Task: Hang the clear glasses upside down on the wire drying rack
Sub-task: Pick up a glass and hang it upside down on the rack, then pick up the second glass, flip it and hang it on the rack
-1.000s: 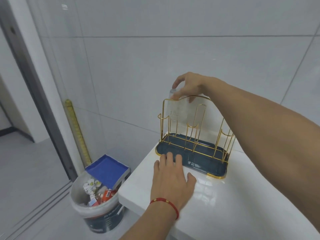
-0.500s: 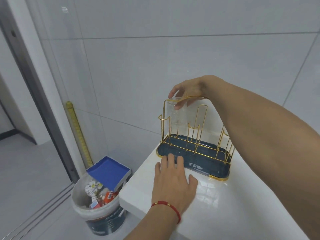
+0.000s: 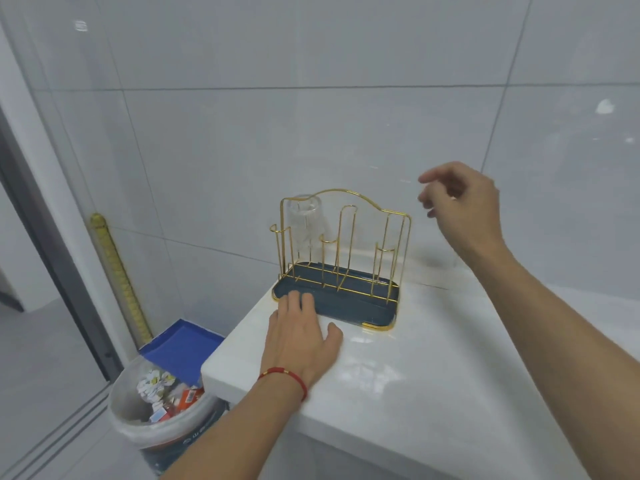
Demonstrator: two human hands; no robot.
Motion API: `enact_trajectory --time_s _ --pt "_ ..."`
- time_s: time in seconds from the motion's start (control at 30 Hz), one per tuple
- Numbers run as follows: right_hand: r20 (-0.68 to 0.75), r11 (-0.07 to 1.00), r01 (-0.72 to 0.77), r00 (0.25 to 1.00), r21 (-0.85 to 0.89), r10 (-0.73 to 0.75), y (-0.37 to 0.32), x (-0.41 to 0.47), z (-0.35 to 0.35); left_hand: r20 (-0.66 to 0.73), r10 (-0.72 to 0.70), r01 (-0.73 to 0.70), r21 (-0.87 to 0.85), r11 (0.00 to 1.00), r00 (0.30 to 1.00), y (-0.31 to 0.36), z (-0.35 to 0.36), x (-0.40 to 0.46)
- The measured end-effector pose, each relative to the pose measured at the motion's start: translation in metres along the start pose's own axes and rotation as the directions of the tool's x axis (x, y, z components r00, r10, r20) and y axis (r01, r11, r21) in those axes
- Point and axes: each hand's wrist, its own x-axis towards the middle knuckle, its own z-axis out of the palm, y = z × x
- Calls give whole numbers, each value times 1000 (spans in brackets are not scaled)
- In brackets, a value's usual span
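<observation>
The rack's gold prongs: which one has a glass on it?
The tall back-left prong, farthest from the right hand, carries an upside-down clear glass. The other prongs of the wire rack stand bare.

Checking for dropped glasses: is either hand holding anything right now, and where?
Nothing is held. The right hand is open in the air; the left hand lies flat on the counter.

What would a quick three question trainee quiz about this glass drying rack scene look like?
1. True or false: the clear drinking glass sits upside down on the gold wire drying rack.
2. Which hand rests flat on the white countertop?
3. Multiple choice: the right hand is A) gripping the glass, B) open in the air, clear of the rack, C) inside the white waste bucket.

Key: 1 true. 2 the left hand. 3 B.
</observation>
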Motion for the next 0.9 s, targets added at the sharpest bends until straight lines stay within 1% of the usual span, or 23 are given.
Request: enact_trajectory --time_s 0.17,0.23,0.3,0.33,0.4,0.47,0.53,0.57,0.6,0.63,0.67,0.7,0.73,0.77,0.83,0.87,0.9 --pt "44 963 -243 967 -114 249 42 -130 -86 7 30 -30 -59 998 1000 7 -11 -8" --pt "21 942 -295 953 -159 302 50 -172 -117 14 51 -49 -123 991 999 10 -11 -10" --pt "-17 918 -337 940 -208 341 55 -200 -145 15 36 -32 -244 969 999 28 -6 -16" --pt "-35 904 -351 935 -243 354 56 -209 -158 18 63 -55 -291 955 998 46 -1 -21" --pt "-85 881 -384 923 -278 376 56 -225 -182 45 239 -210 -335 919 970 97 14 -40" --pt "-171 874 -387 921 -295 350 55 -237 -201 47 416 -369 -376 850 908 155 29 -67" --pt "-312 871 -353 917 -342 249 53 -248 -219 53 549 -487 -396 778 834 206 40 -93" --pt "-399 859 -341 899 -382 180 54 -253 -228 60 600 -530 -405 745 798 227 44 -104" --pt "-491 841 -345 864 -417 111 54 -258 -237 67 638 -562 -409 719 767 244 48 -113" --pt "-582 824 -368 811 -431 58 54 -262 -245 69 666 -588 -407 699 743 256 50 -119" --pt "-670 813 -409 742 -414 32 55 -265 -253 70 684 -608 -398 687 726 263 54 -123" --pt "-744 812 -456 667 -365 40 56 -266 -260 70 693 -620 -390 681 717 266 57 -125" --pt "-786 816 -494 612 -299 83 58 -266 -265 70 692 -617 -395 681 719 267 61 -126" --pt "-790 821 -522 593 -229 157 60 -264 -270 69 678 -598 -412 687 732 265 63 -126" --pt "-715 814 -570 617 -116 330 65 -258 -277 65 637 -543 -459 703 768 261 65 -123" --pt "-673 798 -594 630 -96 388 68 -255 -279 70 616 -514 -482 710 785 259 66 -122" --pt "-651 780 -617 636 -106 415 71 -252 -281 79 596 -485 -502 717 799 259 66 -121"
